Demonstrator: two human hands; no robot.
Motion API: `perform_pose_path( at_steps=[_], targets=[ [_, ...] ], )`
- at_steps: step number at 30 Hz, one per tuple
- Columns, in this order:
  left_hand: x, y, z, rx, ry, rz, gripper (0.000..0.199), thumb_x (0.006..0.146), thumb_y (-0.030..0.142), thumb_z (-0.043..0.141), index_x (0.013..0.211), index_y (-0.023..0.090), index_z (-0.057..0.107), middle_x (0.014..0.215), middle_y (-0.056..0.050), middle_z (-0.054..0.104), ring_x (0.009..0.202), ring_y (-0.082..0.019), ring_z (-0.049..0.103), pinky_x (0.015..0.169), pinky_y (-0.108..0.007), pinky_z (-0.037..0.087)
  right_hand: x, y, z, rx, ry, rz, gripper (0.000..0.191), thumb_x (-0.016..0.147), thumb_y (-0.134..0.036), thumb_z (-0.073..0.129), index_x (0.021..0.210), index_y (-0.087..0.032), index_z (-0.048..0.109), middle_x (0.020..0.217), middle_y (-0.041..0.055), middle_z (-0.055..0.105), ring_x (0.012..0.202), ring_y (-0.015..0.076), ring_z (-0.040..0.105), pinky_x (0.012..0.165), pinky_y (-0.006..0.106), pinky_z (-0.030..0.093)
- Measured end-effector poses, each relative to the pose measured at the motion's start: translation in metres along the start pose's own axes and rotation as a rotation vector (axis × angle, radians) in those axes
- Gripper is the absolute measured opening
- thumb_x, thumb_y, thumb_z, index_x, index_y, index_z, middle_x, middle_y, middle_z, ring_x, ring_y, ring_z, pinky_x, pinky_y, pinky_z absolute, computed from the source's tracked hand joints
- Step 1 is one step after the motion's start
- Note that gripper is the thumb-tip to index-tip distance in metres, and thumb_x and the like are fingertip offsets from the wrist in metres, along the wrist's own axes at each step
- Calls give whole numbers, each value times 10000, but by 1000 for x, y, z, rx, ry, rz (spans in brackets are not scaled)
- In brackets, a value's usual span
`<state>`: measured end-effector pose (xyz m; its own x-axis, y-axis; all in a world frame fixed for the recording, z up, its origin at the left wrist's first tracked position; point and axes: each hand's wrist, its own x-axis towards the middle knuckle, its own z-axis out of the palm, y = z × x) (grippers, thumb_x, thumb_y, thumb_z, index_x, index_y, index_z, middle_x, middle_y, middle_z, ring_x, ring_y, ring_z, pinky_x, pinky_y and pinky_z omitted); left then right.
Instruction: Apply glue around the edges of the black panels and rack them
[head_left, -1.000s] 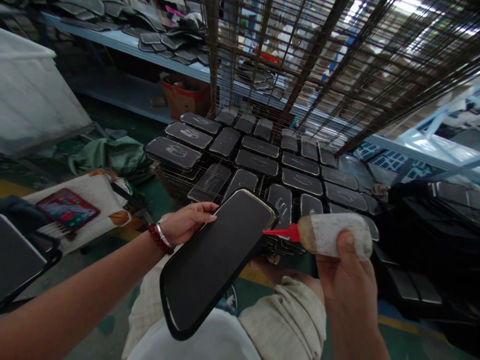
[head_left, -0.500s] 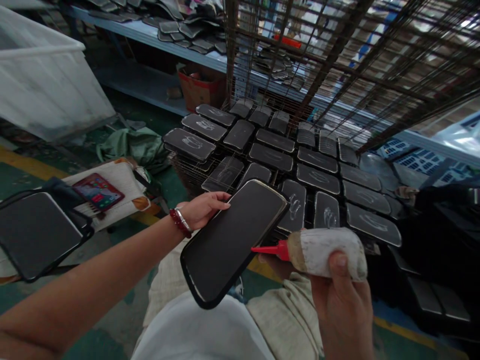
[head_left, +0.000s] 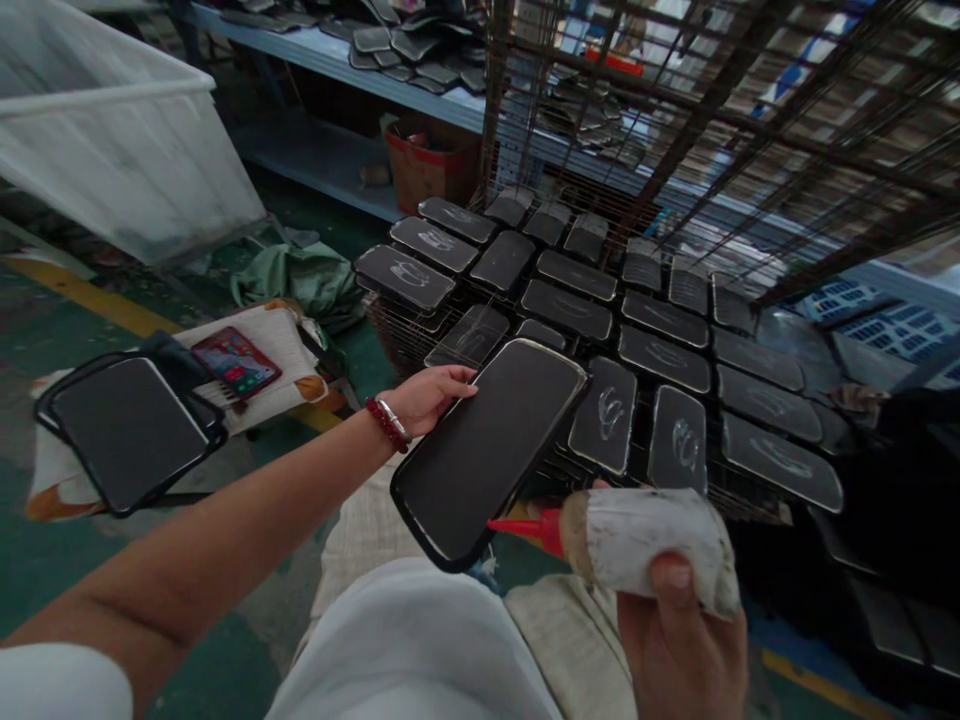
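Panel pinched in left hand grip, glue bottle squeezed in right hand, nozzle at panel edge.

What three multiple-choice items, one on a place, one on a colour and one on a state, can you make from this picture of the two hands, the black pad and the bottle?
1. Where does the phone lie?
A. on a cushion at the left
B. on the wire rack
C. on the blue shelf

2. What colour is the nozzle of the bottle?
A. green
B. red
C. white

3. How is the black pad held?
A. it lies on the floor
B. the right hand grips it
C. the left hand holds it up by its edge

Answers: 1 A, it rests on the pale cushion; 2 B, the tip is red; 3 C, the right hand holds the bottle.
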<state>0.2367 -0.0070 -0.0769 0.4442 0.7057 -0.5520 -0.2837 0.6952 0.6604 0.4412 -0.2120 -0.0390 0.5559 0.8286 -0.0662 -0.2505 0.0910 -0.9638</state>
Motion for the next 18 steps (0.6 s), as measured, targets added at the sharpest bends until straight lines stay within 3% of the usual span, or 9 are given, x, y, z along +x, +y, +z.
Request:
perform_pose_path(
  at_steps=[5, 12, 15, 18],
  targets=[
    [2, 2, -1, -54, 88, 31, 214, 682, -30, 590, 840, 108, 635, 701, -70, 694, 590, -183, 675, 568, -310, 588, -3, 6, -6, -6, -29, 1, 503, 823, -358, 706, 1266, -173, 555, 1098, 151, 652, 999, 301, 636, 800, 428, 560],
    [2, -1, -3, -234, 299, 125, 187, 728, -51, 530, 778, 113, 604, 650, -54, 683, 543, -161, 664, 540, -262, 570, 6, 4, -7, -114, 171, -107, 546, 823, -416, 700, 1303, -209, 543, 1247, 111, 585, 1145, 272, 550, 858, 345, 519],
    [-3, -6, -1, -300, 350, 148, 182, 750, -51, 509, 782, 99, 607, 649, -68, 686, 535, -167, 664, 534, -265, 569, 12, -2, -5, -266, 276, -183, 465, 861, -468, 651, 1210, -161, 620, 1218, 121, 594, 1200, 281, 497, 892, 352, 493],
    [-10, -13, 2, -337, 364, 144, 184, 778, -46, 488, 810, 82, 615, 653, -75, 685, 531, -168, 663, 527, -273, 573, 17, -4, -5, -395, 378, -221, 470, 862, -507, 643, 1136, -125, 659, 1121, 139, 628, 1174, 300, 507, 831, 354, 512]
  ],
)
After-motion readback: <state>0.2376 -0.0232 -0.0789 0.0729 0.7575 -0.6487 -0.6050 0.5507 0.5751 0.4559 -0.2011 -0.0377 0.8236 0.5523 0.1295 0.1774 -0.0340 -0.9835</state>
